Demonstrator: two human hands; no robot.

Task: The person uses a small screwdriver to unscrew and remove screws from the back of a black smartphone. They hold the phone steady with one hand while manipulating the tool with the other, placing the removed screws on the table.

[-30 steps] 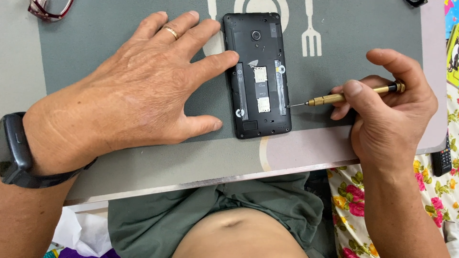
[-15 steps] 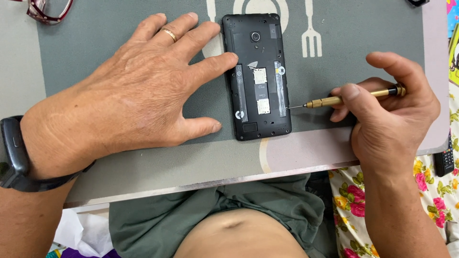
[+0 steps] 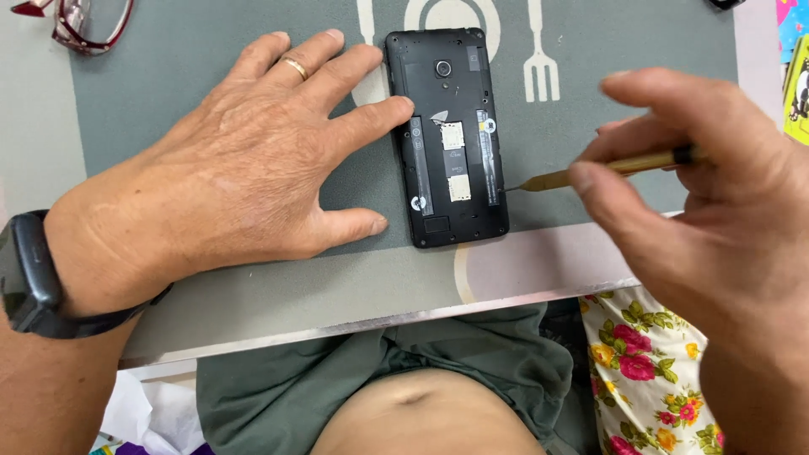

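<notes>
Grey placemat [image 3: 211, 67] with white cutlery print covers most of the table; the print is partly hidden under the phone, and the mat's top and right run out of frame. Left hand [image 3: 244, 177] lies flat and spread on the mat, palm down, fingers apart, gripping nothing; index fingertip touches the phone's left edge near its upper half, thumb tip sits just beside the lower left edge. Gold ring [image 3: 295, 67] on one finger, dark wristband [image 3: 29, 278] at the wrist, partly cut by the left frame edge. Right hand [image 3: 716, 219] is close to the camera, blurred, cut off at right and bottom; thumb and fingers pinched shut on a thin brass-coloured screwdriver [image 3: 607, 168], handle end hidden in the fingers. Black phone [image 3: 447, 135] lies upright on the mat at centre, back cover off, card slots and camera lens showing; small inner parts too fine to make out. Screwdriver tip meets the phone's right edge near the lower half; exact contact point hard to tell. Red-framed glasses [image 3: 84, 21] at top left, cut off by the frame. Floral cloth [image 3: 649, 371] at bottom right, partly behind the right hand.
</notes>
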